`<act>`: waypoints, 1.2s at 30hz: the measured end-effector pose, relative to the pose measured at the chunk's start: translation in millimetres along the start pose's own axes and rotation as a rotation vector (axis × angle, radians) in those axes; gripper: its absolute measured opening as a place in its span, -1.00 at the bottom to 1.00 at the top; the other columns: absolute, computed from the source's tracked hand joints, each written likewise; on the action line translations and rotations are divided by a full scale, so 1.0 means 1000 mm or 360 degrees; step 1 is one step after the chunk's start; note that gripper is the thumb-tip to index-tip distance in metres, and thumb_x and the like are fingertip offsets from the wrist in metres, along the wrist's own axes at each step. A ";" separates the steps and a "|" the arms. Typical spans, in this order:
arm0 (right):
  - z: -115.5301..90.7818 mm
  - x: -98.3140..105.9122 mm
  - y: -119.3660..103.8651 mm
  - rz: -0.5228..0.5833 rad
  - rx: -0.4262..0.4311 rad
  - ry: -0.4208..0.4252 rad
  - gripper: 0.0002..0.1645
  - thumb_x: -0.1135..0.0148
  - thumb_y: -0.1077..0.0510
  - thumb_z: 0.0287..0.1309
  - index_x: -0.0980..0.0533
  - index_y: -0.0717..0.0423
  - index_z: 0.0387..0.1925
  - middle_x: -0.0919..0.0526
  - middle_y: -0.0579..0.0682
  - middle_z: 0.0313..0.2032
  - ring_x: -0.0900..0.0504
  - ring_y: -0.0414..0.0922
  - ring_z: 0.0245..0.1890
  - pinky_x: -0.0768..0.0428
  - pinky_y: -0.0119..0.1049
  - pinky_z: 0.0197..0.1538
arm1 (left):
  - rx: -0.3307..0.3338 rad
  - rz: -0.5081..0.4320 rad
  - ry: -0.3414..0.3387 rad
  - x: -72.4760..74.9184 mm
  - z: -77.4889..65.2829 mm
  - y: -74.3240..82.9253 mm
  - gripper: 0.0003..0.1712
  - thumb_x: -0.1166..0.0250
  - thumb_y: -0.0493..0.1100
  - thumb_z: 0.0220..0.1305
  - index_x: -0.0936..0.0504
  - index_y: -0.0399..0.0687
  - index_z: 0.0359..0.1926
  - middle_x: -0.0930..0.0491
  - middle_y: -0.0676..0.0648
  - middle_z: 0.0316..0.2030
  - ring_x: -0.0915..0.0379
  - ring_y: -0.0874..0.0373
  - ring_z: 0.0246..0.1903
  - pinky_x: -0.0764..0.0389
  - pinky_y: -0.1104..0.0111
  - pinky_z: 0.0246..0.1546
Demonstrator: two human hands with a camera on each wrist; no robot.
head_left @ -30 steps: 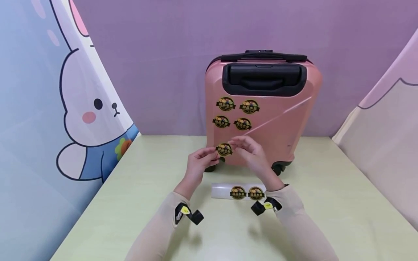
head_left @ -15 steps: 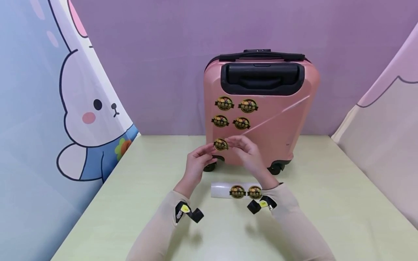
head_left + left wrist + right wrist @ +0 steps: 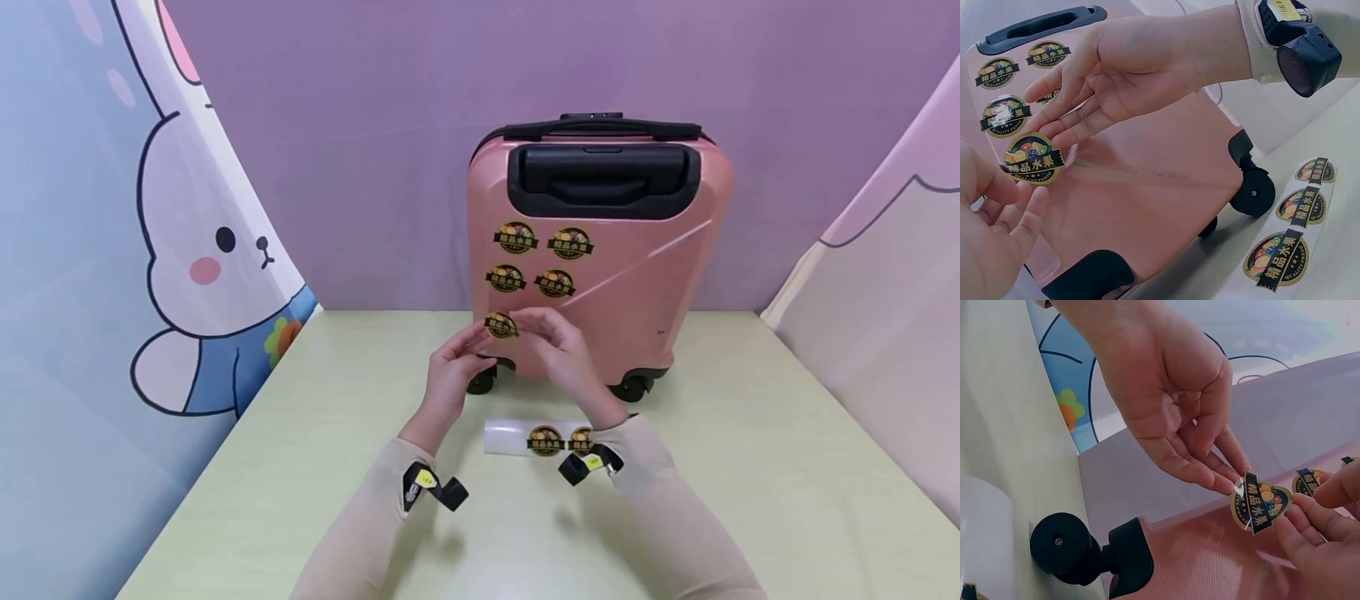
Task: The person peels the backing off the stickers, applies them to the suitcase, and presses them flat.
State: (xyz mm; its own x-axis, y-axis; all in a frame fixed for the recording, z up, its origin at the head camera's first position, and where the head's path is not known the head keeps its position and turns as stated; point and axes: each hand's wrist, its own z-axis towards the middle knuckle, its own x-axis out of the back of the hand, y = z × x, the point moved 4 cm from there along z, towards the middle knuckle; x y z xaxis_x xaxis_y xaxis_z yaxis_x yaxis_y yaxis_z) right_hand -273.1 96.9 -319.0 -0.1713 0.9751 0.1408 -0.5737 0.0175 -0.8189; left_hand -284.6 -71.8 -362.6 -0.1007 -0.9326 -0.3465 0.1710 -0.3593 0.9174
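Observation:
A round black-and-gold fruit sticker (image 3: 501,325) is held by its edges between both hands, in front of the lower left of the pink suitcase (image 3: 622,292). My left hand (image 3: 447,379) has its fingertips at the sticker's left edge. The fingers of my right hand (image 3: 558,354) hold the opposite edge. In the left wrist view the sticker (image 3: 1032,159) faces the camera, close to the suitcase shell; contact with the shell cannot be told. Several matching stickers, such as one at the upper left (image 3: 515,238), sit on the shell in two rows above.
A white backing strip (image 3: 506,437) with more stickers lies on the pale green table (image 3: 360,367) in front of the suitcase, partly hidden by the right wrist. Black wheels (image 3: 636,387) stand under the suitcase. A purple cloth (image 3: 360,167) hangs behind, a rabbit-printed one (image 3: 187,250) at left.
The sticker has moved a little up and left toward the suitcase, tilting slightly. My right hand has shifted left with it; the left hand has barely moved.

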 end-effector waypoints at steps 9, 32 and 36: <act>0.004 -0.004 -0.003 -0.0097 0.0030 0.0016 -0.66 0.02 0.52 0.33 -0.48 0.44 0.09 -0.55 0.31 0.13 -0.50 0.17 0.18 -0.47 -0.04 0.27 | -0.0029 -0.0011 0.0023 0.001 0.002 0.001 -0.39 0.00 -0.64 0.21 -0.43 -0.41 0.31 -0.58 -0.22 0.12 -0.53 0.09 0.09 -0.66 0.37 -0.07; 0.006 -0.010 -0.001 -0.0304 0.0056 0.0021 -0.57 0.07 0.64 0.21 -0.45 0.55 0.10 -0.45 0.38 0.24 -0.43 0.27 0.24 -0.40 0.09 0.31 | -0.0040 0.0147 -0.0040 -0.001 0.006 0.000 -0.37 -0.05 -0.58 0.29 -0.37 -0.30 0.38 -0.46 -0.29 0.27 -0.37 -0.08 0.28 -0.49 0.13 0.21; 0.005 -0.009 -0.001 -0.0360 0.0075 0.0031 -0.58 0.02 0.61 0.22 -0.48 0.47 0.10 -0.47 0.31 0.25 -0.47 0.21 0.22 -0.44 0.03 0.29 | -0.0041 0.0168 -0.0046 0.000 0.006 -0.001 -0.35 -0.04 -0.59 0.28 -0.36 -0.29 0.39 -0.44 -0.29 0.28 -0.35 -0.09 0.29 -0.49 0.11 0.22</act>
State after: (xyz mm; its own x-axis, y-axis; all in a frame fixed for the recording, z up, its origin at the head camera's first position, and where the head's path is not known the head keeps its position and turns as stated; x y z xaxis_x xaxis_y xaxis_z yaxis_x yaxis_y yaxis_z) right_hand -274.4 87.2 -316.7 -0.0190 0.9517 0.3066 -0.6326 0.2260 -0.7408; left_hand -290.5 -70.9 -362.8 -0.1089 -0.9641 -0.2422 0.2071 -0.2603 0.9431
